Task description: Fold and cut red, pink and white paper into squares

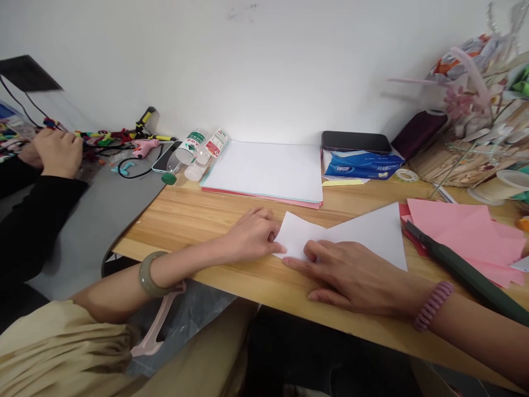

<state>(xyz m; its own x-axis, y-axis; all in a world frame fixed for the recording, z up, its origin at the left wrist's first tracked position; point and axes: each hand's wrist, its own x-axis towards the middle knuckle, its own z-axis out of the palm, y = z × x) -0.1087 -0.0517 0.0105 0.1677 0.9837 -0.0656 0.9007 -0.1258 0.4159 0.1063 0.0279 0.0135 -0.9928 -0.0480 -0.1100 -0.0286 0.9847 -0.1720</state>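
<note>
Currently your right hand (355,275) lies flat, fingers together, pressing the white paper (351,234) on the desk (198,218) near its front edge. Your left hand (252,234) pinches the folded corner. Keep edges aligned and crease firmly outward. Beyond lie a paper stack (266,168), bottles (194,154), and a co-worker's hand (58,151).

The right hand (351,273) covers the white sheet's (372,234) lower part. The basket (467,160) and pink paper (467,231) run off the right edge. Bottle (185,151) labels are too small to read.
</note>
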